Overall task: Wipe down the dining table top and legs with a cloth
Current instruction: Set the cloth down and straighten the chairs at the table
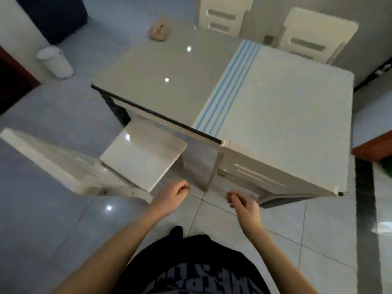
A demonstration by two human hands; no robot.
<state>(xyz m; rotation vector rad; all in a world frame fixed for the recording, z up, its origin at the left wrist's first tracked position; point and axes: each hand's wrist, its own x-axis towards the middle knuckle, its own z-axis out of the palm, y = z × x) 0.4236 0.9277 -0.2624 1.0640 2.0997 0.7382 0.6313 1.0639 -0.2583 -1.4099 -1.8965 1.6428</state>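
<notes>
Left hand (172,195) loosely curled, empty. Right hand (244,203) half-curled, empty. Both clear of bench (169,81); bench long axis runs near-left to far-right.

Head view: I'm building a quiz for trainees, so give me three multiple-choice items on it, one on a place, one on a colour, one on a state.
1. Where does the crumpled cloth lie?
A. far end of the dining table
B. on the chair seat
C. on the floor

2. What colour are the stripes on the tabletop?
A. red
B. blue
C. green

3. What do the left hand and right hand hold?
A. a cloth each
B. one cloth together
C. nothing

Answers: 1 A, it lies near the far edge; 2 B, light blue bands cross the top; 3 C, both hands hang empty, fingers loosely curled, above the floor tiles.
</notes>
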